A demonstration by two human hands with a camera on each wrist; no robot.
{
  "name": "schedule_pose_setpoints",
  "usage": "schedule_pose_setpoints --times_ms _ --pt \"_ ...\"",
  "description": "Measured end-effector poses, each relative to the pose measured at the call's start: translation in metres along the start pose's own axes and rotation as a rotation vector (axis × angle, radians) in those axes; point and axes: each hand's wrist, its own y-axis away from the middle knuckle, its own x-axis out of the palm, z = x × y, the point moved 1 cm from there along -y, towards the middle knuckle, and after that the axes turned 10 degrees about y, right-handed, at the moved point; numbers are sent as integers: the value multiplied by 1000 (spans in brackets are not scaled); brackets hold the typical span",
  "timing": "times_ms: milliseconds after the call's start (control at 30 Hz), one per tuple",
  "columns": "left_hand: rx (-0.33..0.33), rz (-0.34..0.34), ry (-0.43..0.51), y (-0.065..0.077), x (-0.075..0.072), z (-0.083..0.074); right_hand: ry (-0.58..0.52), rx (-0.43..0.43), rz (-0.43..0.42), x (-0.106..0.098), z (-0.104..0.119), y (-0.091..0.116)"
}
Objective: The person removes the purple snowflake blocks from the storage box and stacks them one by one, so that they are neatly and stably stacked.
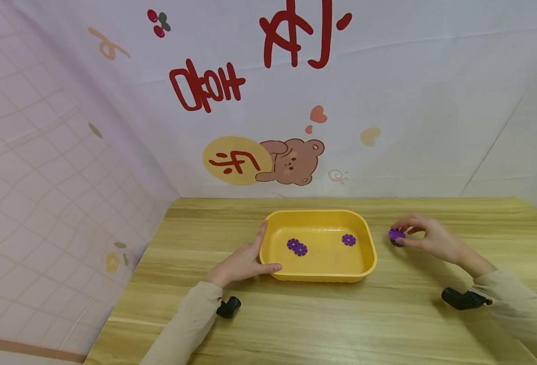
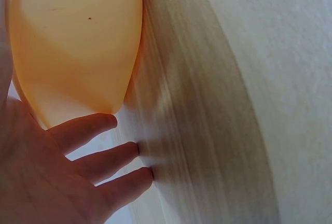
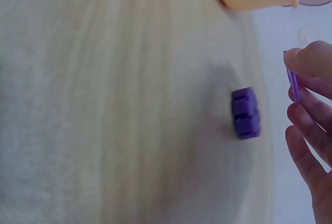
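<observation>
In the head view, the likeliest mishap is a slip: the right hand (image 1: 432, 242) pinches a thin purple disc (image 1: 394, 234) at the fingertips, just off the three-o'clock end of the yellow tray (image 1: 325, 262), so a loosened pinch could drop it on the wooden table (image 1: 323, 324). Inside the tray, two overlapping discs (image 1: 297, 247) lie toward nine o'clock and a single disc (image 1: 348, 240) toward three, all flat, purple and notched round the edge like flowers. The left hand (image 1: 241, 261) braces the nine-o'clock end, fingers straight, thumb over the rim at eight. In the left wrist view, those fingers are spread, with only the nearest one against the tray at eleven o'clock; such a light brace could let the tray skid or turn if it were knocked. Its wall looks smooth and orange-yellow, with a few dark specks. In the right wrist view, the pinched disc shows nearly edge-on, a thin purple sliver between thumb and fingers, so its notches cannot be made out. At eight o'clock from it, a thick purple piece (image 3: 245, 112), perhaps several discs stacked, rests on the table with deep notches; a low sweep of the hand might scatter it.
</observation>
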Motion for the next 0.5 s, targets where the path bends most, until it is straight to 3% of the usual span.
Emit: schedule_pose_setpoints --times_ms 167,500 --pt "-3 1 6 -1 0 -1 20 51 -34 7 -8 8" --pt "-3 -1 2 0 0 -1 -21 41 -54 14 -15 14"
